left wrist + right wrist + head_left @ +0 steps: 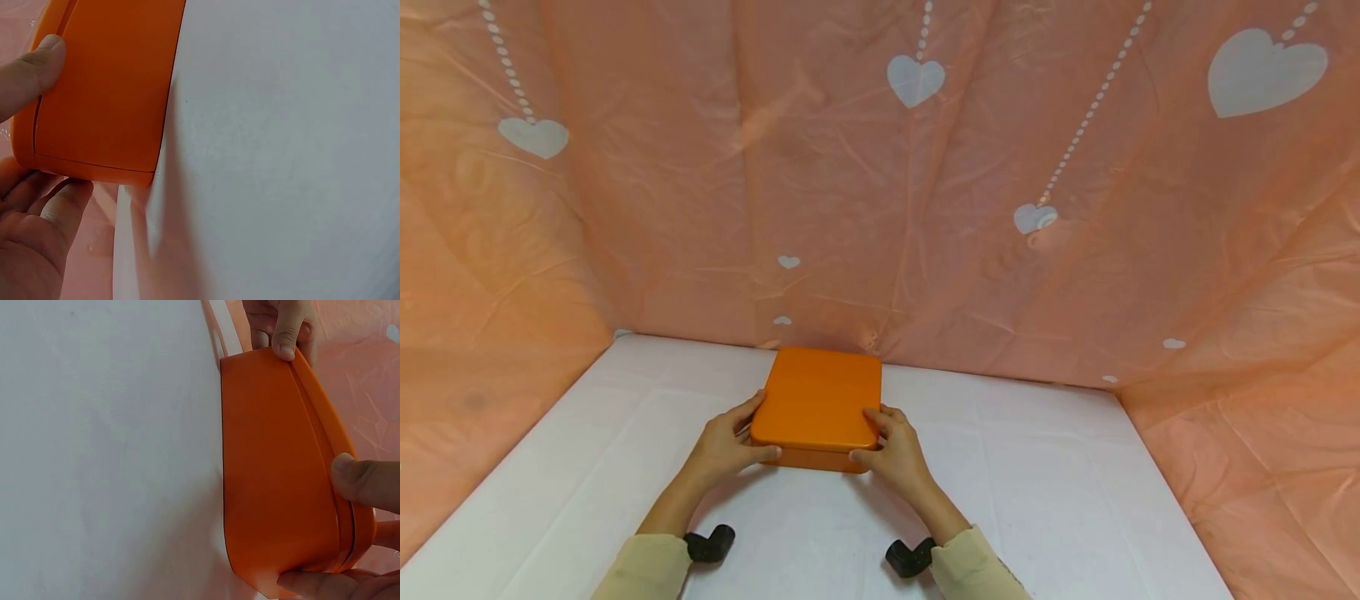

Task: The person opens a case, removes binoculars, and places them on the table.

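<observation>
An orange rectangular box (820,398) with rounded corners and a fitted lid sits on the white table, near its back edge. My left hand (727,442) grips its left side, thumb on the front face and fingers along the side. On the opposite side my right hand (897,447) holds it the same way, thumb at the front corner and a fingertip on the lid's edge. In the right wrist view a seam runs between lid and body, and the right thumb (365,481) lies across it. The left thumb (37,72) presses near that seam in the left wrist view.
A white-covered table (1022,492) spreads around the box. Pink-orange sheeting (850,183) with white hearts stands behind it and along both sides. A black device is strapped at each wrist, one by the left sleeve (643,567), one by the right sleeve (973,567).
</observation>
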The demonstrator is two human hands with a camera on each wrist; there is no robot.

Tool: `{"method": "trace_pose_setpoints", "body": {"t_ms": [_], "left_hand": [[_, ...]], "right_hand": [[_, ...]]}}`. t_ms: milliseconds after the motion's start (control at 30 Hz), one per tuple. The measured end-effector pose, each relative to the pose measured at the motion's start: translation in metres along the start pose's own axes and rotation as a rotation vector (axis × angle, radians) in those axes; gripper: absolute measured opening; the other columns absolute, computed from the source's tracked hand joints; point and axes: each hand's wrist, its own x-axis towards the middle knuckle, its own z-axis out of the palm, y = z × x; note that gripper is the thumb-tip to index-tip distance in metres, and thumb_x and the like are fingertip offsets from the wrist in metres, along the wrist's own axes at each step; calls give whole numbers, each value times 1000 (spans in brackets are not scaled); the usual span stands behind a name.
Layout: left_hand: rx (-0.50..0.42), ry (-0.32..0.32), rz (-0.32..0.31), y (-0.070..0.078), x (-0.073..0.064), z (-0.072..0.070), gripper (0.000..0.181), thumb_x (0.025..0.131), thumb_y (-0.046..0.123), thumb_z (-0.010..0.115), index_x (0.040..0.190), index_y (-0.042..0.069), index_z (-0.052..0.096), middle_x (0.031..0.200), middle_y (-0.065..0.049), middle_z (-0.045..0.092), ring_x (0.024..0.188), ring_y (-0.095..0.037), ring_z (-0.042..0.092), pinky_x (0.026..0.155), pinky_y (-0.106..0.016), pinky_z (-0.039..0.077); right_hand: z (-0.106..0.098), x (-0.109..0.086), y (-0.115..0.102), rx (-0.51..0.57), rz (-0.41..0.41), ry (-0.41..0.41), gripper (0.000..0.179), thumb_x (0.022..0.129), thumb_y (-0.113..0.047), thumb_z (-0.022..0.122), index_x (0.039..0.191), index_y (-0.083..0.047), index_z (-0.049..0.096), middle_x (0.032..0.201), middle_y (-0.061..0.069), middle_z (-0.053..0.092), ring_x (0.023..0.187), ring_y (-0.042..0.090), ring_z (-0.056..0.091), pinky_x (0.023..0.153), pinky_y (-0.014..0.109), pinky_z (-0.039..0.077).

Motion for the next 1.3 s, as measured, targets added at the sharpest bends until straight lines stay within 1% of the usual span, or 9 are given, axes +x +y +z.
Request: {"method": "trace_pose_setpoints", "body": {"t_ms": [300,533,833,1000,1300], "left_hand": [[-6,4,2,-2,0,1,100,72,21,85,151,4,26,157,-22,24,140,-41,33,105,-38,40],[-6,10,13,-2,0,2,99,73,20,85,151,3,27,157,-22,24,140,-40,33,105,-37,40],[-25,12,26,-2,0,2,98,74,21,84,151,4,27,157,-22,24,140,-40,33,104,-38,40],[-29,9,16,0,1,2,98,74,21,84,152,4,26,157,-22,24,141,-40,33,104,-38,41],[-17,2,0,1,1,2,99,74,22,84,152,4,25,158,-21,23,141,-40,32,105,-38,40]], "right_hand": [[0,-1,-2,13,23,3,64,75,-5,80,133,5,54,141,30,40,125,43,51,94,46,52],[-2,-1,-1,19,11,1,64,75,-5,80,133,6,54,141,30,40,125,43,50,93,45,53],[-2,0,0,57,25,-2,65,76,-5,79,134,6,52,143,30,39,126,43,50,94,46,52],[-3,1,0,69,25,-4,64,77,-6,78,135,6,52,144,29,38,127,42,50,96,47,51],[-2,1,0,75,17,-1,65,77,-6,79,135,7,51,143,29,39,126,43,51,95,46,52]]}}
